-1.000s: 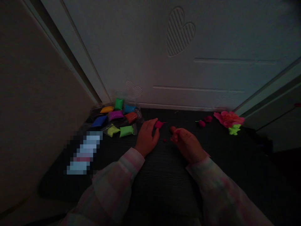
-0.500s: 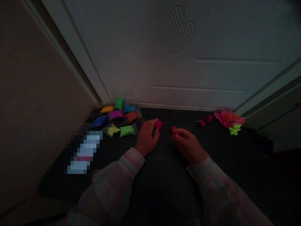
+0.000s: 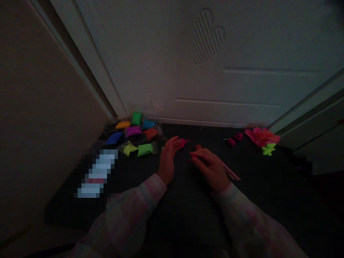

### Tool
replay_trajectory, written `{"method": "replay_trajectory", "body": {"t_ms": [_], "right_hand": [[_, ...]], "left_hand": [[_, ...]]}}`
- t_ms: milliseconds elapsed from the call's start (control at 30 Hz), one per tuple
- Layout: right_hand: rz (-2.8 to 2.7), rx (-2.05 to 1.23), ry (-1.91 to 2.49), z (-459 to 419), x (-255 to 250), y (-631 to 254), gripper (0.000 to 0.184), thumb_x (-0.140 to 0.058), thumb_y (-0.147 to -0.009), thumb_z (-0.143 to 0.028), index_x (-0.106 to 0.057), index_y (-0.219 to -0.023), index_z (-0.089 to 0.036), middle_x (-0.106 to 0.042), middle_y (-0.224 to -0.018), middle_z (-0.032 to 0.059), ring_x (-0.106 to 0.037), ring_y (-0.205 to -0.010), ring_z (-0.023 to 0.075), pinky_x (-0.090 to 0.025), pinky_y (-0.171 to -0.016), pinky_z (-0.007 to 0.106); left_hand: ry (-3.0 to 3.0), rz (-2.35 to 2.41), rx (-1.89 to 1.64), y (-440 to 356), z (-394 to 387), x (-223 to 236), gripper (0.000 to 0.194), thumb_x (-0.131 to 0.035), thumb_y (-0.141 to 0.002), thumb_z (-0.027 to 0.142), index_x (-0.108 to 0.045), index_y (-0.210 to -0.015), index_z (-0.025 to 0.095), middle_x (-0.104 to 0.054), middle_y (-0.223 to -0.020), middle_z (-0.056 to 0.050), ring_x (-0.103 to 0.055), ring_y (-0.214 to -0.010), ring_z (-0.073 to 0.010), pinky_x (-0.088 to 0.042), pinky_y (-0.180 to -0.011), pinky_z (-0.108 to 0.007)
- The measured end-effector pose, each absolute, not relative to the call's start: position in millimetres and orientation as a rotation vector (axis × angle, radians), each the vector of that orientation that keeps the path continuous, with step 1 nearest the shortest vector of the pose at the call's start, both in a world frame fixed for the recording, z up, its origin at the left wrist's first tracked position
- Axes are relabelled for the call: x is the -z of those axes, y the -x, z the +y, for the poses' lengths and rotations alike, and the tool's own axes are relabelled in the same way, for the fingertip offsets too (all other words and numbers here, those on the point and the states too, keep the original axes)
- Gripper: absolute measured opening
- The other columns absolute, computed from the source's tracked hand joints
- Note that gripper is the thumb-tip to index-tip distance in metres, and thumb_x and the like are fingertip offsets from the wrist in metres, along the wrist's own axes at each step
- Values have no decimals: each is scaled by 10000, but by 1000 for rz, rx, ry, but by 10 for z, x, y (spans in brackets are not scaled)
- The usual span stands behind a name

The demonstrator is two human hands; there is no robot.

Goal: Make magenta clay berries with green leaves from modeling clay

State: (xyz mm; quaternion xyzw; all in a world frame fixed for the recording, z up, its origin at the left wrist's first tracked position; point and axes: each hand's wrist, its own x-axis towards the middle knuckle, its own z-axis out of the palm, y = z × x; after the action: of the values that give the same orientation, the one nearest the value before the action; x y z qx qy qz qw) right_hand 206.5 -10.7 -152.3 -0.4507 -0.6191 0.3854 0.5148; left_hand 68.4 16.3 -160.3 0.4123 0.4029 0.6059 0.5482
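Observation:
My left hand (image 3: 168,161) is turned on edge with its fingers stretched out and its palm facing right; I see nothing held in it. Just beyond its fingertips lies a magenta clay lump (image 3: 183,143) with a thin pointed end. My right hand (image 3: 212,168) pinches a small piece of pink clay (image 3: 191,154) between thumb and fingertips. Behind those fingers a small orange-brown lump (image 3: 198,147) shows in part. Close below the pinch is a tiny red bit (image 3: 188,161). Pink strips (image 3: 231,172) stick out from behind the right hand.
Several bags of coloured clay, among them a light green bag (image 3: 145,149), lie at the back left. A blurred-out bright screen (image 3: 96,173) is nearer. At right are dark pink clay pieces (image 3: 231,142), a pink flower (image 3: 262,136) and a yellow-green piece (image 3: 268,149). A white panel (image 3: 161,64) rises behind.
My left hand has come off the magenta lump and turned palm-inward, fingers straight. My right hand, pinching pink clay, has moved slightly left; the pink strips beside it show more.

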Motion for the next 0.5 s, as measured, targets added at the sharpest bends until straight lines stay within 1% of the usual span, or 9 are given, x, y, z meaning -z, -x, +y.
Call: {"method": "replay_trajectory", "body": {"t_ms": [33,100,200,267,367,500], "right_hand": [[-1532,-893,1076,-141,1504,-2027,149,-622,-695,-215,-669,-835,-235,-635,-845,21,-544,-890,171,-344,-869,350],[-1661,-802,1063,-210,1485,-1935,197,-614,-694,-182,-660,-880,-230,-652,-870,29,-551,-886,180,-335,-862,369],[-1943,-523,1082,-291,1502,-1808,232,-549,-752,-163,-618,-968,-207,-665,-880,38,-561,-859,183,-322,-828,397],[-2077,-352,1099,-330,1524,-1763,236,-511,-787,-175,-586,-1010,-199,-664,-930,40,-559,-888,185,-314,-826,406],[-2135,-284,1072,-351,1528,-1766,269,-491,-807,-218,-544,-1070,-197,-626,-1053,55,-525,-1002,196,-304,-877,416],[-2020,-255,1027,-246,1392,-1790,364,-372,-855,-249,-426,-1211,-197,-490,-1232,101,-414,-1166,208,-312,-943,432]], "left_hand": [[-698,835,-1365,-713,132,1570,465,-300,-839,477,-537,-1049,136,-605,-1032,-109,-562,-983,-186,-400,-903,-330],[-332,653,-1193,-753,74,1505,571,-259,-822,542,-556,-1028,100,-617,-996,-131,-571,-976,-202,-398,-906,-325],[-95,505,-1052,-764,16,1445,641,-253,-806,576,-565,-1025,60,-622,-972,-163,-566,-994,-242,-393,-909,-351],[-27,451,-1057,-755,0,1433,639,-260,-808,568,-569,-1021,51,-626,-959,-169,-554,-1015,-264,-381,-921,-383],[38,403,-1096,-747,-2,1416,587,-272,-822,532,-585,-990,64,-632,-941,-158,-545,-1031,-268,-365,-934,-403],[26,340,-1123,-777,24,1299,510,-300,-832,494,-608,-904,95,-630,-968,-128,-523,-1066,-233,-357,-950,-348]]}}
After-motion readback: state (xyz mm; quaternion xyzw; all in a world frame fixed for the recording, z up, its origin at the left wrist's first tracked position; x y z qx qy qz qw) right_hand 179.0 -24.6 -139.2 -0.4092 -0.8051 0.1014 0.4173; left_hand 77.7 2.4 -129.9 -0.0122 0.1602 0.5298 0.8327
